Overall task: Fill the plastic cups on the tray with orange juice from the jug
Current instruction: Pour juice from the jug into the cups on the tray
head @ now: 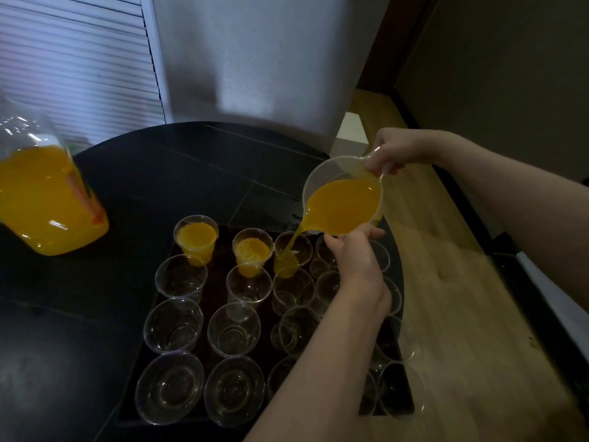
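Nearest, on the dark tray (402, 406): two front rows of clear plastic cups (173, 325), all standing upright and dry, set rim to rim in a grid.

Left forearm crosses over the tray's right side from the bottom edge. Left hand (353, 256) — fingers fairly straight, tips pressed up against the underside of the small jug (342, 199), steadying it from below; it hides some of the cups on that side.

Mid tray: a further row of unfilled cups.

Far row, left to right: first filled cup (196, 239), juice near the rim; second filled cup (252, 252), juice frothy on top; third cup (291, 255), partly filled and receiving a thin stream of orange juice (294, 237) from the jug's spout; the next cup along is largely hidden by the left hand.

Small jug: translucent, tilted spout-down towards the left, held above the far right of the tray, roughly half its mouth covered by juice. Right hand (396, 151) — fingers curled round the jug's handle at the upper rim.

Tray rests on a round black table (159, 173), near its right edge. Far left on the table, well apart from the tray: a large clear pitcher (47, 199), mostly full of orange juice.

Beyond: wooden floor (452, 282) at right, white slatted blinds (70, 65) at upper left.
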